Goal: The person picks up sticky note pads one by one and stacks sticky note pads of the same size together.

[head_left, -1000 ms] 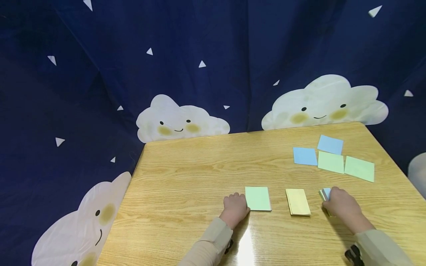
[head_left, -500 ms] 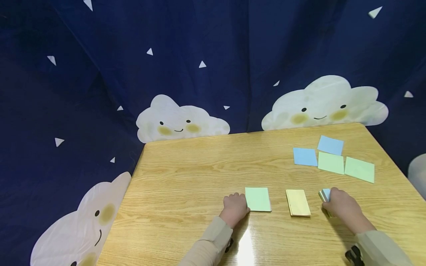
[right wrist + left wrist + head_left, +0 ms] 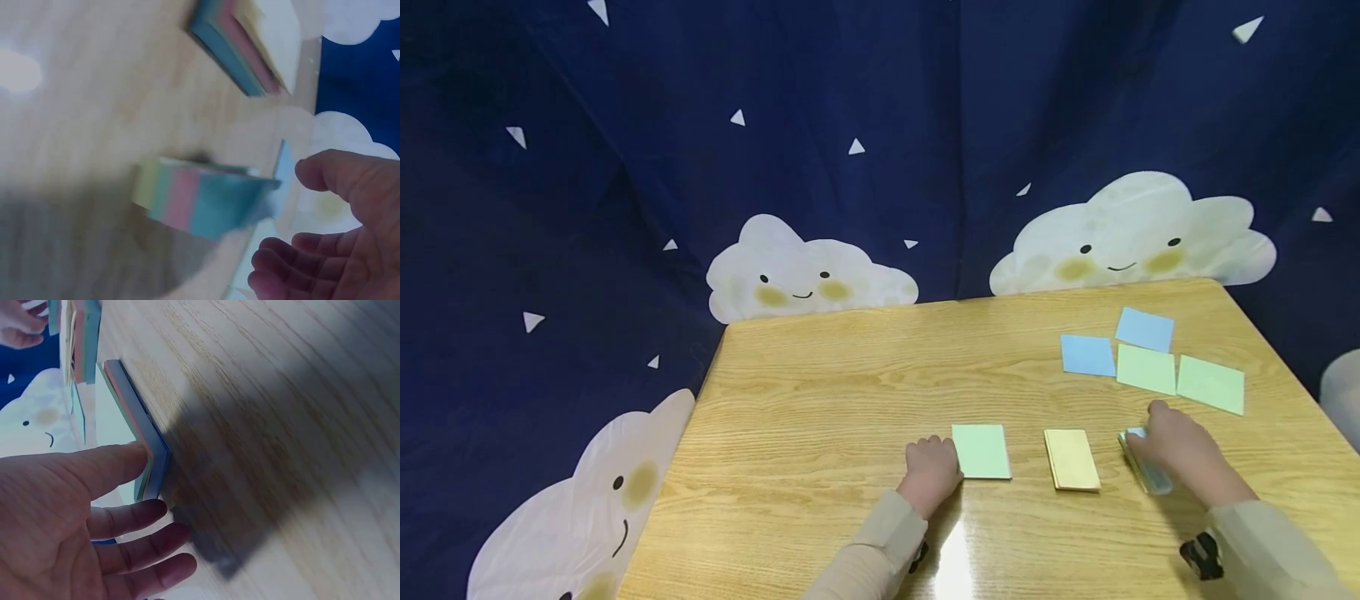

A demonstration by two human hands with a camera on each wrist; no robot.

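In the head view, my left hand (image 3: pixel 931 473) rests at the left edge of a stack of paper notes with a pale green top (image 3: pixel 981 452). The left wrist view has the thumb (image 3: pixel 119 465) touching that stack's side, the other visible fingers loosely extended. My right hand (image 3: pixel 1176 446) hovers over a blue-topped stack of notes (image 3: pixel 1156 478). Seen from the right wrist, its thumb and curved fingers are spread apart, clear of the stack (image 3: pixel 228 203), whose blue, pink, green and yellow layers are fanned and blurred. A yellow-topped stack (image 3: pixel 1072 460) lies between the hands.
At the back right of the wooden table (image 3: pixel 820 375) lie two blue notes (image 3: pixel 1087 356) and two green notes (image 3: pixel 1210 384). A dark blue curtain (image 3: pixel 850 75) with white clouds hangs behind the table.
My right hand has let go of the blue-topped stack and lifted slightly, showing more of its top. The left hand and the other notes stay in place.
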